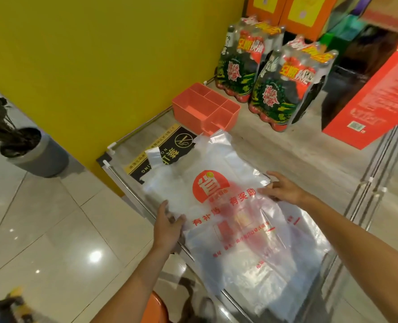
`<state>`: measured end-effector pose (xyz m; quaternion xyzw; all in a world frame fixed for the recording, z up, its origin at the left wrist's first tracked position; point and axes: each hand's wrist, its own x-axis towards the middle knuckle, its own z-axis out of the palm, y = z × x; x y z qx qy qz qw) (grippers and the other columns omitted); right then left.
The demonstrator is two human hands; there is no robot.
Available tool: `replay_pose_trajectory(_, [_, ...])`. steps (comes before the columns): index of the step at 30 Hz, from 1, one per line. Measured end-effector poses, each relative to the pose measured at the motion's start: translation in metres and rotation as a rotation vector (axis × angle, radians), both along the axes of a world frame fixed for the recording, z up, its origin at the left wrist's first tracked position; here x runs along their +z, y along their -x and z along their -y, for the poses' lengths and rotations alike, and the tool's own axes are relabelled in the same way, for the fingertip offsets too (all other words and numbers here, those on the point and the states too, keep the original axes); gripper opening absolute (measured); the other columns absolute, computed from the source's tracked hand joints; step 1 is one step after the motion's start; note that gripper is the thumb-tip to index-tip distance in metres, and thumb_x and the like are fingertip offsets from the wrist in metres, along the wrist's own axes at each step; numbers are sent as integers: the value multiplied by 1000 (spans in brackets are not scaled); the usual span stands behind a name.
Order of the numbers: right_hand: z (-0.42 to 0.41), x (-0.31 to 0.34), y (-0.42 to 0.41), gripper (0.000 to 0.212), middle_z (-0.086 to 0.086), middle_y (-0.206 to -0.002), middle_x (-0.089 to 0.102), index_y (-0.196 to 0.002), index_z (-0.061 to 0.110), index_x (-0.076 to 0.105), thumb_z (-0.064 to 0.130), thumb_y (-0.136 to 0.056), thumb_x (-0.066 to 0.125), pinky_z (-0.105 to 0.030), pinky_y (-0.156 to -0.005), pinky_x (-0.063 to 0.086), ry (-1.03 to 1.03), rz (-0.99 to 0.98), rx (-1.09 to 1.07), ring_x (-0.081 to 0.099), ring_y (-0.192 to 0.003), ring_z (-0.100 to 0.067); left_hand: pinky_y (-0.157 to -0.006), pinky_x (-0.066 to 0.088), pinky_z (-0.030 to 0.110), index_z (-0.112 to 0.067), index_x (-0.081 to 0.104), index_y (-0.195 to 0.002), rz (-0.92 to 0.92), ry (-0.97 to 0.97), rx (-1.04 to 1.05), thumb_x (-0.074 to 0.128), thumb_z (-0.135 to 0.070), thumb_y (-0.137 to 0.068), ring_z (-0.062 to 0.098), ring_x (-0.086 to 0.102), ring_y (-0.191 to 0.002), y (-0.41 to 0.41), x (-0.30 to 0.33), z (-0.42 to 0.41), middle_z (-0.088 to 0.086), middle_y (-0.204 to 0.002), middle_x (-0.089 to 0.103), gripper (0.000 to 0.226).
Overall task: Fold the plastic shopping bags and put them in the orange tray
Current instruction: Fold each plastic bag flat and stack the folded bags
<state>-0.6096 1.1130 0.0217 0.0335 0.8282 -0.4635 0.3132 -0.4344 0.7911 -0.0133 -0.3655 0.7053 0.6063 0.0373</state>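
A clear plastic bag [219,197] with red print lies flat on the glass table [298,145], on top of a pile of other bags [286,264] of the same kind. The left hand [167,226] holds the left edge of the top bag, with the thumb on top and the fingers curled under the plastic. The right hand [283,188] rests on the right edge of the bag with fingers spread and nearly straight, pressing it down. The orange tray [205,108] stands further back on the table, near the yellow wall [100,54], just beyond the bag handles. It has several compartments. Two packs of bottles [274,75] stand to the right of the tray, and a red box [377,94] is beside them.
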Motion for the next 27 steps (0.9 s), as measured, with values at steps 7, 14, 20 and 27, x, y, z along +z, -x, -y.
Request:
replay_pose_trajectory(7, [-25, 11, -6, 73, -6, -80, 66, -144, 5, 41, -7, -81, 76, -15, -58, 52, -13, -217, -48, 65, -64, -4, -90, 58, 48, -29, 26, -153, -43, 27, 14, 72, -18, -92, 31, 67, -108, -15, 16, -15, 6, -126, 63, 78])
replay_pose_trajectory(14, [-25, -16, -7, 57, -12, -115, 67, -141, 15, 49, 5, -89, 70, -39, -105, 47, -362, -394, 9, 65, -108, -18, -64, 60, 42, -30, 45, -129, 8, 138, -257, 62, -24, -99, 19, 72, -64, -41, 25, -35, 3, -76, 74, 35])
replay_pose_trajectory(20, [17, -34, -80, 64, -11, -156, 39, -150, 14, 42, 37, -95, 64, -53, -119, 29, -391, -830, 128, 32, -145, -36, -91, 55, 39, -29, 64, -121, -268, 640, -539, 58, -28, -100, 8, 59, -105, -9, 19, -17, -9, -114, 66, 22])
replay_pose_trajectory(27, [24, -72, -147, 72, -2, -168, 16, -158, 24, 29, 68, -101, 23, -70, -115, 25, -601, -796, 412, 8, -155, -35, -125, 7, 55, -23, 17, -160, -120, 1038, -1235, -16, -72, -90, 34, -2, -154, 20, -16, -32, 8, -168, 9, 92])
